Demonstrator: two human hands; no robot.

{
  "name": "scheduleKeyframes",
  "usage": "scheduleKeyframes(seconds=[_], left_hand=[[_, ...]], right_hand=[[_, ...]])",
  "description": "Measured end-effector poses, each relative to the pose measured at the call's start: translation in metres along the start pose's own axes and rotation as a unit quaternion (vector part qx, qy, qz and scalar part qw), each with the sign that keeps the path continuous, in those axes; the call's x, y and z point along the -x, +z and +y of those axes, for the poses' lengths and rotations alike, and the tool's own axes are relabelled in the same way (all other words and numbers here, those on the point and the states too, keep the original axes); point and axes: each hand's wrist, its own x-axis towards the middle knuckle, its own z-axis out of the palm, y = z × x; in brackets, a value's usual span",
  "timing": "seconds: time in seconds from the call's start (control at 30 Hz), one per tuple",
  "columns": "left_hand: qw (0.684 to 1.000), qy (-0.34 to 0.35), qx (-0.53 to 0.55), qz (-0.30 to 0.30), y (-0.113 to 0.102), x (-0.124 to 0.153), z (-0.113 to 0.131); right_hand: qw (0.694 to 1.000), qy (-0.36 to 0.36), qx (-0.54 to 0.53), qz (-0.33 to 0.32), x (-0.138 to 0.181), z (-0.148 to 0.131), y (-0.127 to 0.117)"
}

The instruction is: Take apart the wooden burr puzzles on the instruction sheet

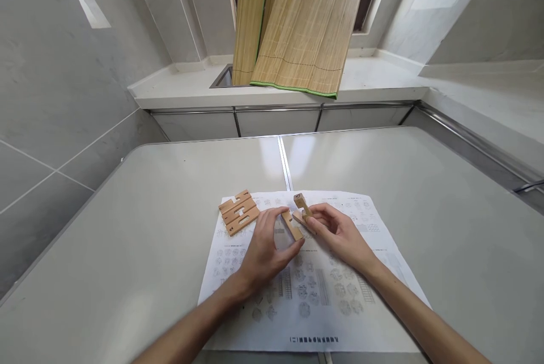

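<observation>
My left hand pinches a notched wooden puzzle bar between thumb and fingers, just above a printed instruction sheet. My right hand holds two joined wooden pieces, one standing upright on the other, touching the sheet. The two hands are close together, with the bar's end next to the joined pieces. Three more notched wooden bars lie side by side on the sheet's far left corner, left of my left hand.
The sheet lies on a grey table with a seam down its middle. Beyond it runs a white counter with a sink and rolled bamboo mats leaning on it. Tiled walls stand left and right.
</observation>
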Motion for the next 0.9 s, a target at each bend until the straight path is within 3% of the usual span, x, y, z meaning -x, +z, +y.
scheduleKeyframes(seconds=[0.23, 0.57, 0.9], left_hand=[[0.995, 0.06, -0.069, -0.033, 0.0045, -0.0007, -0.0034], [0.994, 0.068, -0.077, -0.039, 0.0057, 0.0005, -0.0068], [0.993, 0.058, -0.101, 0.0, 0.0092, 0.0038, -0.0097]], right_hand=[[1.0, -0.011, 0.021, -0.006, 0.0009, 0.0006, 0.0005], [0.997, -0.031, -0.03, -0.066, 0.0016, 0.002, 0.0012], [0.987, -0.045, 0.115, 0.098, 0.0, 0.0044, -0.0005]])
